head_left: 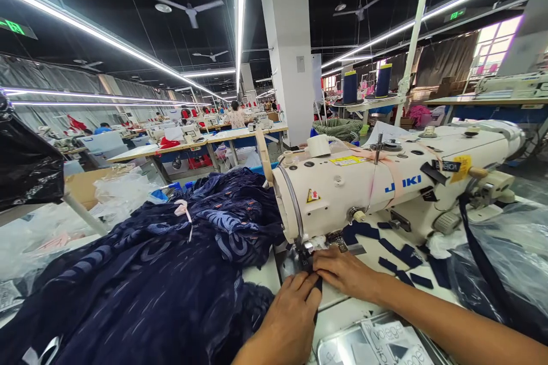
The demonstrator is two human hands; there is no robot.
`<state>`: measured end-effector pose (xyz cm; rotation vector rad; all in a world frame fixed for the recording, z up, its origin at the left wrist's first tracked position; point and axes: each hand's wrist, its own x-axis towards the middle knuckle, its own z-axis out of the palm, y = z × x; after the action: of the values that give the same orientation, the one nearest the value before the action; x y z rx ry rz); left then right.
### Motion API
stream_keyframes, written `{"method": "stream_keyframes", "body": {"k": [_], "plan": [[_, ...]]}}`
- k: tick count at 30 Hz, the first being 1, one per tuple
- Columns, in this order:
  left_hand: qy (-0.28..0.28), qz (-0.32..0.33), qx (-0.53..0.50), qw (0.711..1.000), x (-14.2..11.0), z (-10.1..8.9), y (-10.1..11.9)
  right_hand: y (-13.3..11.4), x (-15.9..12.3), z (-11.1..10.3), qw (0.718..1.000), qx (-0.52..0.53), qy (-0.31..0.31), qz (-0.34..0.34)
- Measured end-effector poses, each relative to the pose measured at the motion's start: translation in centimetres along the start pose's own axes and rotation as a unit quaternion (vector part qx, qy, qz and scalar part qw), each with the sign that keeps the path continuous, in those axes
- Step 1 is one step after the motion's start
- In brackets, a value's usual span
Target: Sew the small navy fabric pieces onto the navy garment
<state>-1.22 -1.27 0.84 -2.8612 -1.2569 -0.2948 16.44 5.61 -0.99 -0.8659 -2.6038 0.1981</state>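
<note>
A white sewing machine (342, 194) stands in front of me, its needle end over a metal plate. Just in front of the presser foot (305, 256), my left hand (289, 313) has its fingers closed on the edge of a dark navy fabric piece (318, 284). My right hand (342, 271) is beside it, fingers bent and pressed on the same piece close to the foot. Most of that piece is hidden beneath my fingers. A large heap of navy embroidered fabric (171, 279) lies to the left of my left hand.
Small navy fabric pieces (400, 252) are scattered under the machine arm. At the front, a metal tray (338, 349) holds printed labels (387, 342). Clear plastic (483, 256) lies at right, thread cones (383, 81) stand behind. A black plastic bag (29, 159) hangs left.
</note>
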Motion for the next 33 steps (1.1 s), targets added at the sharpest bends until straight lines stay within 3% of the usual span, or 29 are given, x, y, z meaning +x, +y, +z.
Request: {"method": "stream_keyframes", "body": {"k": [3,8,15,26,33], "plan": [[0.044,0.012,-0.02,0.999,-0.5,0.4,-0.1,-0.2,-0.6,-0.2,0.996,-0.048,-0.002,-0.072],[0.087,0.011,-0.008,0.996,-0.6,0.7,0.0,-0.3,-0.8,0.2,0.988,-0.113,-0.006,-0.108],[0.073,-0.027,0.012,0.997,0.3,1.1,0.2,0.4,-0.2,-0.4,0.988,-0.095,-0.001,-0.123],[0.055,-0.054,0.03,0.997,1.1,1.3,0.5,0.7,0.0,-0.9,0.979,-0.159,-0.01,-0.123],[0.056,-0.064,0.054,0.995,1.4,1.6,0.5,1.1,-0.2,0.0,0.971,-0.197,0.038,-0.133]]}}
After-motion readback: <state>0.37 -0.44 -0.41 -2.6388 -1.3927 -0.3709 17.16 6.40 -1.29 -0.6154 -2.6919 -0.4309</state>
